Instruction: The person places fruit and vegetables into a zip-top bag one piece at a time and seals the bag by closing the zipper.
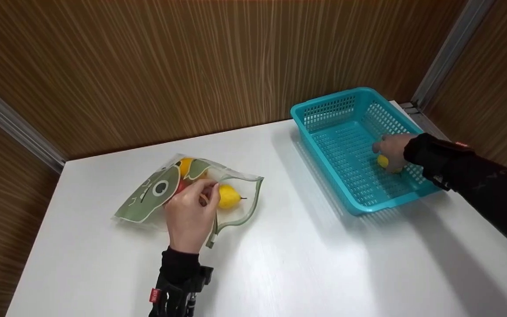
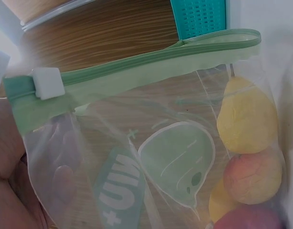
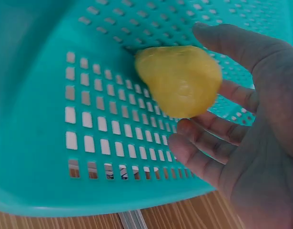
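In the head view, the left hand (image 1: 190, 213) is at the clear and green bag (image 1: 145, 204) lying on the white table (image 1: 280, 268), its thumb and forefinger pinching the bag near its mouth. Inside the bag, just beside those fingertips on the side toward the basket, lies one yellow pear (image 1: 228, 197), its stem pointing to the bag's opening; an orange-yellow fruit (image 1: 186, 165) and part of a red fruit (image 1: 180, 186) show deeper in, beyond the hand. Well apart from the bag, the right hand (image 1: 394, 149) reaches down into the turquoise basket (image 1: 385, 206), over another pear (image 1: 383, 161) that it partly covers. In the left wrist view, the left hand is at the side edge of the bag, near the white slider (image 2: 48, 83) on the green zip, with some fingers visible through the film; the fruits are gathered at the opposite side, the pear nearest the zip and a peach-coloured fruit (image 2: 253, 177) next to it, away from the palm. In the right wrist view, the pear in the basket sits against the perforated surface, stem turned away from the palm; the right hand's fingers are spread and loosely bent around its near side, the thumb apart from it, and whether any fingertip touches it is hard to tell.
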